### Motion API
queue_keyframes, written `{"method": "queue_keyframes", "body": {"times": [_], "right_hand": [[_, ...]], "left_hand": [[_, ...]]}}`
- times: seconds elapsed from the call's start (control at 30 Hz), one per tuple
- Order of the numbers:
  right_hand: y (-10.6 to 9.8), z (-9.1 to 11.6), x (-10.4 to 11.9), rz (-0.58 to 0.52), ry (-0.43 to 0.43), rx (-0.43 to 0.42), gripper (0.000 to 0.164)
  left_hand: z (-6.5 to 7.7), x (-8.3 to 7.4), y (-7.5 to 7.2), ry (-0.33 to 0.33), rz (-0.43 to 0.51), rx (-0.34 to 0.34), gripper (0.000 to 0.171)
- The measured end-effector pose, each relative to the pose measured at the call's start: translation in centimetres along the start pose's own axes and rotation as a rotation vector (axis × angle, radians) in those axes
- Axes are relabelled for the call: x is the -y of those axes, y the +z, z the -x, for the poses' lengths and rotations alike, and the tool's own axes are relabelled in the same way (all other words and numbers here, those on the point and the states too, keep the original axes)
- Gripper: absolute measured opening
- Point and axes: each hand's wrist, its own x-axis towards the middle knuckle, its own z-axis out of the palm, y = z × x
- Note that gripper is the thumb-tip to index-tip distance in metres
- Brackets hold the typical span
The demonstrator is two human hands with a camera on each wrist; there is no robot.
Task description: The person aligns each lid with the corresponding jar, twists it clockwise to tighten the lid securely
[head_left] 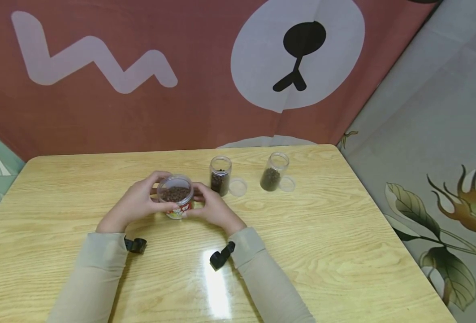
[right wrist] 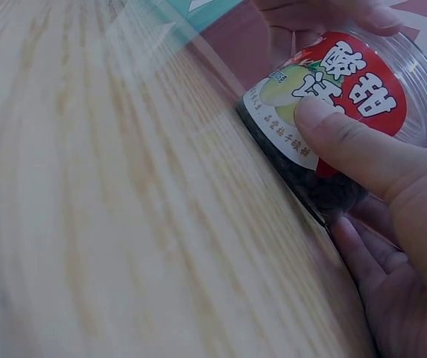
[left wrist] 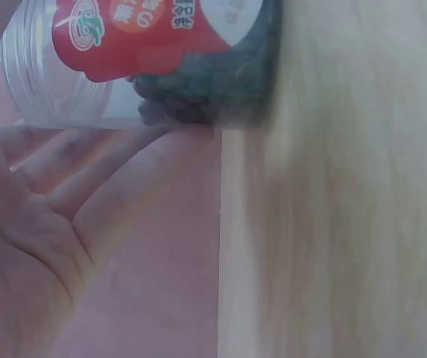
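Note:
Both hands hold a wide clear plastic jar [head_left: 175,194] with a red and white label, partly filled with small dark brown pieces and lidless at the top. The left hand [head_left: 145,197] wraps its far-left side, thumb across the front near the rim. On the other side the right hand [head_left: 214,208] grips it, thumb on the label [right wrist: 347,89] and fingers behind. In the left wrist view the jar [left wrist: 161,67] shows its dark contents low against the base, with the left palm [left wrist: 27,239] beside it. The jar's base is right at the tabletop [right wrist: 124,186].
Just right of the hands stands a slimmer clear jar [head_left: 220,177] of dark pieces, a round clear lid [head_left: 238,187] beside it. Farther right is a similar open jar [head_left: 272,175] with its own lid [head_left: 287,183]. A patterned cloth [head_left: 141,112] hangs behind the wooden table [head_left: 322,251].

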Motion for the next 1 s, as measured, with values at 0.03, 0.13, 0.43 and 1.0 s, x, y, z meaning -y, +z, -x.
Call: {"method": "queue_keyframes", "body": {"times": [0.03, 0.13, 0.43, 1.0], "right_hand": [[0.01, 0.03, 0.00, 0.002, 0.002, 0.002, 0.078], [0.03, 0.06, -0.07, 0.002, 0.002, 0.010, 0.078], [-0.18, 0.12, -0.11, 0.031, -0.027, 0.030, 0.079], [-0.22, 0.07, -0.01, 0.013, -0.007, 0.023, 0.078]], "left_hand": [[0.05, 0.03, -0.03, 0.003, 0.005, 0.002, 0.087], [0.15, 0.04, -0.11, 0.009, 0.025, 0.019, 0.089], [0.22, 0.07, -0.48, 0.045, 0.045, 0.057, 0.087], [0.07, -0.57, 0.38, 0.023, -0.117, -0.045, 0.090]]}}
